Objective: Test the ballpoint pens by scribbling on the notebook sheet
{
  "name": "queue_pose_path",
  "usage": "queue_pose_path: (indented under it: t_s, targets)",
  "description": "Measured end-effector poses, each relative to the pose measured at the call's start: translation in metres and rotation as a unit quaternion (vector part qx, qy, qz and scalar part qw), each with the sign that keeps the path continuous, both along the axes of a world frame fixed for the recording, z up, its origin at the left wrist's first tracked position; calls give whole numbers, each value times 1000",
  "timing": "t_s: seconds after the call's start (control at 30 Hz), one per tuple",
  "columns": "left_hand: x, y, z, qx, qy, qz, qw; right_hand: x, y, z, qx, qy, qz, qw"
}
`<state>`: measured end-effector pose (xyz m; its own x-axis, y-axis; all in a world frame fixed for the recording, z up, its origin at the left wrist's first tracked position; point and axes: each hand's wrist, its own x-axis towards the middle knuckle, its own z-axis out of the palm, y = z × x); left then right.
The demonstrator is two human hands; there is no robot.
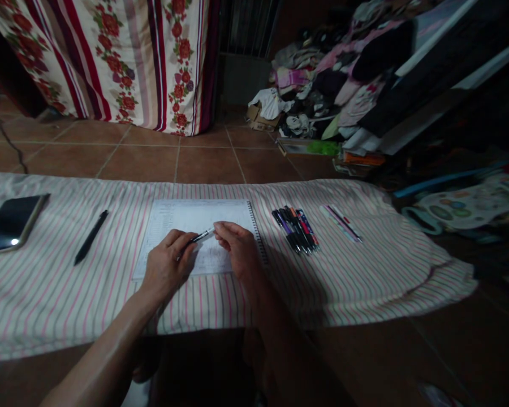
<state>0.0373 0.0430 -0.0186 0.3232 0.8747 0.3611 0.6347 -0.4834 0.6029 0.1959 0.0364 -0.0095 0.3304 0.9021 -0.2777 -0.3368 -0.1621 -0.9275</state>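
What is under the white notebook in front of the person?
A pink-striped cloth, spreading past the edges of the notebook. The left hand and right hand, holding a pen, cover part of the page. Whatever lies beneath the cloth is hidden.

Reddish-brown tiles cover the floor (203,161), with a dark crack (8,141) running through them at far left. A floral, striped curtain (123,62) hangs behind, and a heap of clothes (331,79) lies in the dim right corner.
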Motion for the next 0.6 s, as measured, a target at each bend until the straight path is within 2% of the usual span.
queue_pose_path:
  t_s: [0.2,0.43,0.6]
  targets:
    - [1,-1,-3,39,92,16,995,-1,1,-3,27,29,25,999]
    - [-1,0,-2,40,71,44,996,-3,2,3,6,118,32,992]
    - [-1,-2,-3,38,76,23,996,-1,1,3,-10,22,38,999]
